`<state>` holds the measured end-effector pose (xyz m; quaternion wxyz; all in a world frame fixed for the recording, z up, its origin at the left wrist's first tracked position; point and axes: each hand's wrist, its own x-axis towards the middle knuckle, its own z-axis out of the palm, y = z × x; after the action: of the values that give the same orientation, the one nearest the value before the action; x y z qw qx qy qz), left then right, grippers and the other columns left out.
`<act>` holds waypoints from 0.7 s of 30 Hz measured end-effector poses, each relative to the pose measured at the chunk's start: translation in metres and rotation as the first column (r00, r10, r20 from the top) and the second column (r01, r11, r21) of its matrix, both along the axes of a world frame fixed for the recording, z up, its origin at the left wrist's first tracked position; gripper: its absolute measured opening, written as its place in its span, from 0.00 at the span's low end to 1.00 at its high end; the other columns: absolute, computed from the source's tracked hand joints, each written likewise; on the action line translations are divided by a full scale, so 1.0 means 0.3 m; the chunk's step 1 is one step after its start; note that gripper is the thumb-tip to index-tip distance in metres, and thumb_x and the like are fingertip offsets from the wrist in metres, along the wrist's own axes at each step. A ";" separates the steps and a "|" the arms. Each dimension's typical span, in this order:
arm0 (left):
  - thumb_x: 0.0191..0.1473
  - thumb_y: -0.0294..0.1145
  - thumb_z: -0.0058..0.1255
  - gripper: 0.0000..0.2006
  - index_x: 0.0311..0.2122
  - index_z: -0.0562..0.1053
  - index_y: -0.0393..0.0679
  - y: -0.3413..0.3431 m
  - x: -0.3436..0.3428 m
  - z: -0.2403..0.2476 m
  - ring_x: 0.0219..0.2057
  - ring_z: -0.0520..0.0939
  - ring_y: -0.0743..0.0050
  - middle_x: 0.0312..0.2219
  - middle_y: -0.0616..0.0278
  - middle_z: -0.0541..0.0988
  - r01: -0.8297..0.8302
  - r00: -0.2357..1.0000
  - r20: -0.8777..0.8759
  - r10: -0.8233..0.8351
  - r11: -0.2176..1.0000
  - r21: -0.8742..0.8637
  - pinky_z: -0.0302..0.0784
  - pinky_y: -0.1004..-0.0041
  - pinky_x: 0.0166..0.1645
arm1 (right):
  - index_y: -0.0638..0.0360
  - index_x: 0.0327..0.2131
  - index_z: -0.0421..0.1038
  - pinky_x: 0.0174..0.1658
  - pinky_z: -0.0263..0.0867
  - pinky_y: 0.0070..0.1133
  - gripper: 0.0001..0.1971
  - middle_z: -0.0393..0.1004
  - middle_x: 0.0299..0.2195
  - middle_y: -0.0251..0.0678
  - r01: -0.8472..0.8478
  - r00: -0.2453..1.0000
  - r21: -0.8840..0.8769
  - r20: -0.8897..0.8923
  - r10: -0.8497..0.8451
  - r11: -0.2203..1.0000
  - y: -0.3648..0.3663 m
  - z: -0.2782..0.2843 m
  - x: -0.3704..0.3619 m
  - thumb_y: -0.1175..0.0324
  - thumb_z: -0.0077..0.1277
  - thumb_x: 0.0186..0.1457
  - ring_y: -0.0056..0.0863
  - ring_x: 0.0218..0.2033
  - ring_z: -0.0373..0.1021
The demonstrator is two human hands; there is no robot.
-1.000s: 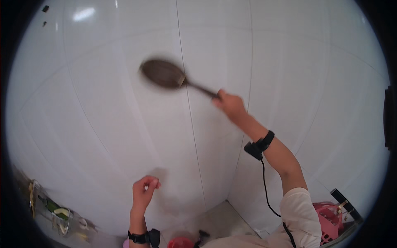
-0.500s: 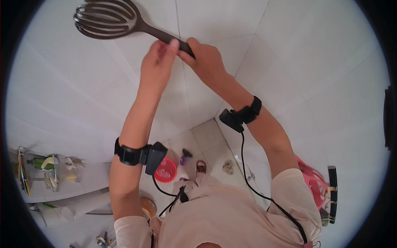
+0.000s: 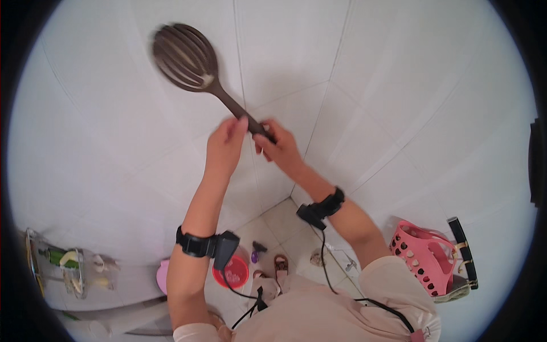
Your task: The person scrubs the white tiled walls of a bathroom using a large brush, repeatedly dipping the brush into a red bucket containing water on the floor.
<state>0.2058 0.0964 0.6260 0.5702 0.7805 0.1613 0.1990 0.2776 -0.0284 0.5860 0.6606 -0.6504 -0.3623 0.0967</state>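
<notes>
A dark brown, paddle-like tool [image 3: 228, 104] with a slotted oval head and slim handle is raised in front of me. Its head tilts up to the left and is slightly blurred, so I cannot make out its exact kind. My left hand [image 3: 224, 143] closes on the middle of the handle, thumb along its side. Around the handle's lower end, my right hand [image 3: 280, 146] is closed, with some fingers showing beneath. Both arms stretch forward, each with a black strapped device on the forearm.
White tiled walls [image 3: 364, 131] meet in a corner ahead. Below stand a red basin [image 3: 232, 272] and a purple-and-black bottle [image 3: 256, 251]. A pink basket [image 3: 419, 259] hangs at right by a black bar [image 3: 462, 251]. A wire rack [image 3: 80, 273] is at left. Cables trail from my forearms.
Both hands and the slotted tool have come lower in the picture, nearer to me. Its head has swung to a steeper angle. More of the pink basket shows.
</notes>
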 end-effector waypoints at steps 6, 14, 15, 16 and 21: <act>0.48 0.31 0.49 0.12 0.39 0.69 0.39 0.095 -0.220 -0.216 0.35 0.76 0.74 0.32 0.60 0.76 0.140 0.986 0.077 -0.151 0.982 0.129 0.70 0.76 0.39 | 0.59 0.21 0.59 0.12 0.50 0.14 0.15 0.60 0.11 0.28 0.273 0.922 0.098 -0.311 -0.231 0.957 -0.008 -0.496 0.009 0.60 0.39 0.55 0.14 0.09 0.54; 0.47 0.31 0.50 0.11 0.37 0.70 0.40 0.166 -0.362 -0.197 0.33 0.77 0.73 0.31 0.60 0.77 0.155 0.985 0.033 -0.167 0.960 0.235 0.70 0.76 0.38 | 0.58 0.20 0.58 0.11 0.51 0.16 0.18 0.58 0.10 0.28 0.448 0.799 0.369 -0.574 -0.179 0.815 0.065 -0.209 0.099 0.55 0.39 0.55 0.15 0.08 0.53; 0.47 0.31 0.50 0.12 0.38 0.69 0.41 0.163 -0.357 -0.181 0.33 0.77 0.72 0.31 0.60 0.77 0.151 0.983 0.067 -0.172 0.959 0.240 0.70 0.76 0.38 | 0.58 0.20 0.58 0.11 0.51 0.15 0.17 0.58 0.10 0.27 0.403 0.816 0.394 -0.564 -0.129 0.826 0.084 -0.131 0.082 0.56 0.40 0.55 0.15 0.08 0.54; 0.48 0.29 0.48 0.13 0.40 0.68 0.39 0.160 -0.347 -0.153 0.35 0.76 0.74 0.34 0.60 0.76 0.154 0.981 0.075 -0.179 0.953 0.259 0.70 0.77 0.40 | 0.58 0.20 0.58 0.11 0.51 0.15 0.17 0.58 0.10 0.27 0.386 0.822 0.404 -0.558 -0.110 0.829 0.104 -0.071 0.053 0.56 0.40 0.55 0.15 0.08 0.54; 0.50 0.34 0.47 0.20 0.48 0.62 0.40 0.104 -0.200 0.015 0.36 0.75 0.72 0.39 0.54 0.72 0.076 0.912 0.386 -0.141 0.981 0.178 0.70 0.77 0.37 | 0.60 0.25 0.59 0.12 0.52 0.14 0.12 0.60 0.12 0.28 0.078 0.994 0.095 -0.078 -0.070 0.992 0.133 0.196 -0.132 0.61 0.40 0.55 0.14 0.10 0.55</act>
<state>0.1458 0.1277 0.6305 0.5370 0.7747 -0.0177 0.3335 0.2379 0.0116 0.6448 0.7079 -0.6262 -0.3172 0.0786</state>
